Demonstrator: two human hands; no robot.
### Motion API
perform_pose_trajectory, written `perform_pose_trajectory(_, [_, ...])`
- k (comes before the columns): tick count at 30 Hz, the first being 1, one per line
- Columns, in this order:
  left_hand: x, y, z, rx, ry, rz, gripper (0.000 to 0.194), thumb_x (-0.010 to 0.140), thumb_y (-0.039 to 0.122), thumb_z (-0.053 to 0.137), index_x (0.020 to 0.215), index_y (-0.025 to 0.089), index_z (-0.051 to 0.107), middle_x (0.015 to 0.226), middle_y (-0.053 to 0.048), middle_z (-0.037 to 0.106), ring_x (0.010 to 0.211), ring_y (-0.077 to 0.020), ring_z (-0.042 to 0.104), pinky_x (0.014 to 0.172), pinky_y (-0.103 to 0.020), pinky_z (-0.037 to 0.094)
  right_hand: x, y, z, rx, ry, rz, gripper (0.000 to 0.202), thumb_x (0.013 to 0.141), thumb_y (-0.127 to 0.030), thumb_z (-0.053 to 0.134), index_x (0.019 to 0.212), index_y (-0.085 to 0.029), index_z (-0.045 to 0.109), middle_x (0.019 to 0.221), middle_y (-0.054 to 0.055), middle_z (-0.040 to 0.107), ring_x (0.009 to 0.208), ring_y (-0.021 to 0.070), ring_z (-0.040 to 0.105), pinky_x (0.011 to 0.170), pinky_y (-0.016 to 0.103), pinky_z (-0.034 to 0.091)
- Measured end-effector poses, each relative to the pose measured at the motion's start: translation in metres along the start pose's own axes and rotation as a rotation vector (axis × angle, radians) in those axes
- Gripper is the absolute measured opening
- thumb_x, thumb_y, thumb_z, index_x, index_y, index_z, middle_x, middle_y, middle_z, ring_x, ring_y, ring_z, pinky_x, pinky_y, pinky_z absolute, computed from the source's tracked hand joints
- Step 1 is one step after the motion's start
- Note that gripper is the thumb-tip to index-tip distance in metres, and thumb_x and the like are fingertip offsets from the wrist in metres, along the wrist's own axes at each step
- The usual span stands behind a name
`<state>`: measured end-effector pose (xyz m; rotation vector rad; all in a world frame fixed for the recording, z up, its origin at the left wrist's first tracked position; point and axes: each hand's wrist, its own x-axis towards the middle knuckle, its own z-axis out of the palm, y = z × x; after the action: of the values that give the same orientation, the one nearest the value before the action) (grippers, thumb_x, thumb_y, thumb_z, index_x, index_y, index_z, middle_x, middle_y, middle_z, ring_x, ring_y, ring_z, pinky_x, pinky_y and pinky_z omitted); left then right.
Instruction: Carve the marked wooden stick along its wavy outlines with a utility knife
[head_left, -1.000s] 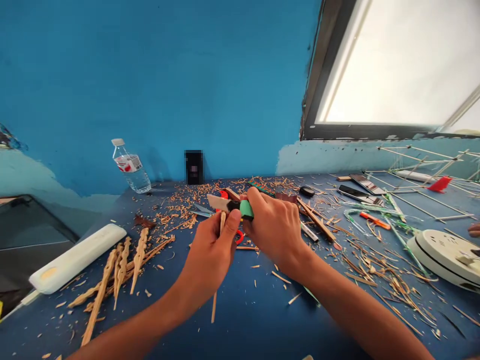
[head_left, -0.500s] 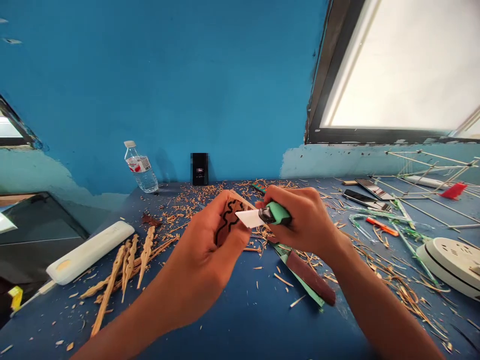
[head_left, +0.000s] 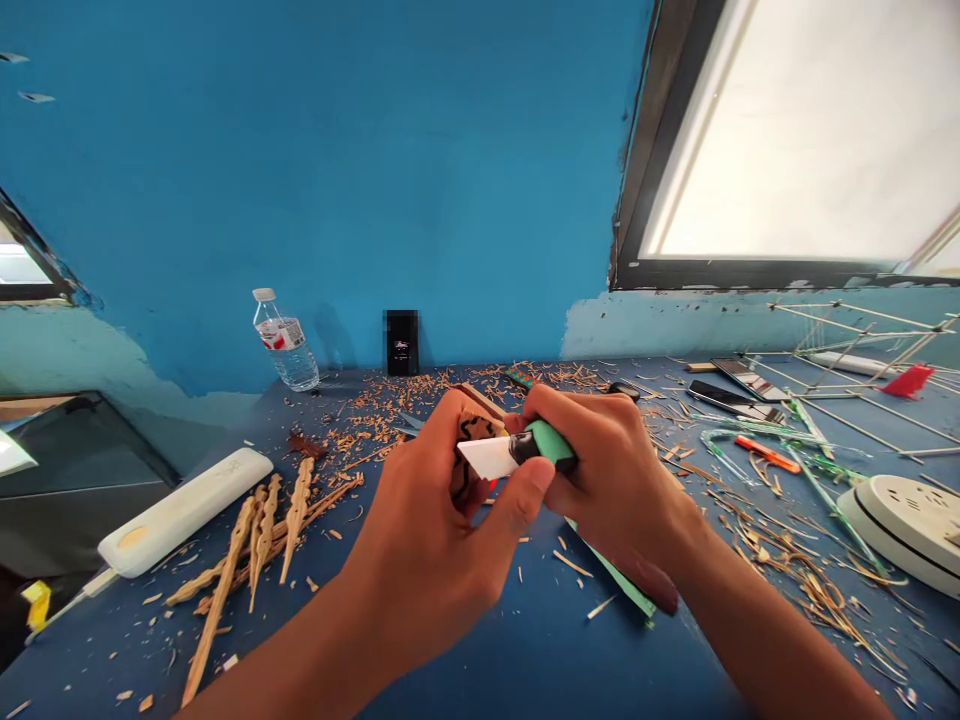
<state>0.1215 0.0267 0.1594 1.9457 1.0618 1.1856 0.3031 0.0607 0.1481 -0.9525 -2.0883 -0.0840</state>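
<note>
One green-handled knife (head_left: 523, 450) in right hand (head_left: 611, 465)

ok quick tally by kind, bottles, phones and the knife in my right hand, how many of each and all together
Bottle: 1
Phones: 3 (one upright by the wall, two lying flat)
Knife in your right hand: 1
Total: 5

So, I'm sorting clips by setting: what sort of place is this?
Probably a craft workspace: a utility knife in the right hand, carved wooden sticks, and wood shavings strewn about.
</note>
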Motion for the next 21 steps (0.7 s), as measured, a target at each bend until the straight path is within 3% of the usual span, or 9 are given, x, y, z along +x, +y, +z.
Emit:
perform_pose_trajectory(4, [0.000, -0.004, 0.001, 0.078, 0.051, 0.064, 0.024, 0.093, 0.032, 0.069, 0.089, 0.027, 0.046, 0.056, 0.013, 0.038, 0.044, -0.0068, 0.032, 0.040, -0.019, 0.025, -0.002, -0.003, 0.003, -0.021, 0.034, 0.032, 0.009, 0.073, -0.020, 0.053, 0.076, -0.023, 0.046, 0.063, -0.007, 0.053, 0.052, 0.0093, 0.034, 0.053, 0.027, 0.024])
perform_pose_trajectory(8, [0.000, -0.005, 0.003, 0.169, 0.101, 0.143, 0.020, 0.096, 0.034, 0.064, 0.091, 0.027, 0.046, 0.057, 0.012, 0.035, 0.044, -0.0074, 0.030, 0.040, -0.020, 0.025, -0.003, -0.003, 0.004, -0.070, 0.042, 0.056, 0.022, 0.076, -0.021, 0.057, 0.073, -0.023, 0.035, 0.062, -0.007, 0.047, 0.054, 0.0097, 0.029, 0.054, 0.027, 0.024])
perform_pose_trajectory(17, [-0.002, -0.002, 0.002, 0.229, 0.126, 0.141, 0.028, 0.096, 0.040, 0.063, 0.085, 0.026, 0.043, 0.053, 0.012, 0.036, 0.041, -0.0078, 0.031, 0.039, -0.024, 0.024, -0.006, -0.012, 0.000, -0.070, 0.029, 0.060, 0.023, 0.085, -0.028, 0.061, 0.073, -0.023, 0.042, 0.059, -0.007, 0.049, 0.050, 0.0096, 0.031, 0.053, 0.028, 0.025])
perform_pose_trajectory(21, [-0.005, -0.009, 0.010, 0.100, 0.160, 0.056, 0.029, 0.097, 0.042, 0.062, 0.083, 0.025, 0.042, 0.055, 0.011, 0.041, 0.044, -0.0081, 0.033, 0.042, -0.025, 0.025, -0.004, -0.008, 0.011, -0.237, 0.115, 0.078, 0.015, 0.086, -0.030, 0.059, 0.079, -0.023, 0.049, 0.063, -0.002, 0.060, 0.051, 0.0124, 0.044, 0.053, 0.030, 0.024])
